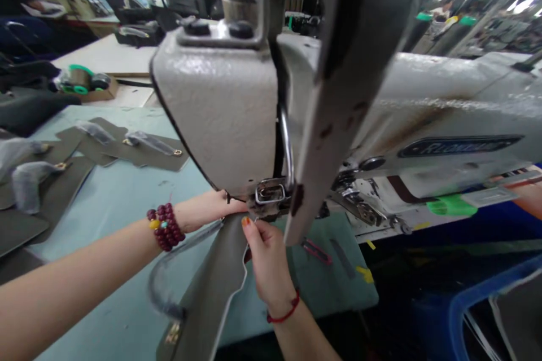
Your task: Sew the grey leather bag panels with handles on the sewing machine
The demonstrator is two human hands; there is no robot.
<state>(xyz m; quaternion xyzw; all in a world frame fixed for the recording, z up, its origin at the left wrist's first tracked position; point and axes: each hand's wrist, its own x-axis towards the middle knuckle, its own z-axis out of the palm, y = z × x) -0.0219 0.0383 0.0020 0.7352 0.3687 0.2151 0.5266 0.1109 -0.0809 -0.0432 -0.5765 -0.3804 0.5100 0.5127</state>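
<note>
A grey leather-like panel (220, 271) runs from under the sewing machine's head (220, 107) down toward me. My right hand (269, 256) pinches its right edge between thumb and fingers, just in front of the needle area. My left hand (215, 208) reaches to the panel's far left side; its fingers are hidden behind the machine head, so their grip does not show. A strap in clear plastic wrap (163, 282) hangs along the panel's left side, with a gold-coloured metal fitting (173, 333) at its lower end.
More grey panels (63, 186) with plastic-wrapped straps lie at the left of the pale green table (114, 197). Behind them sits a box of thread spools (82, 82). A pink cutter (317, 251) lies right of my right hand. A blue bin (455, 316) stands lower right.
</note>
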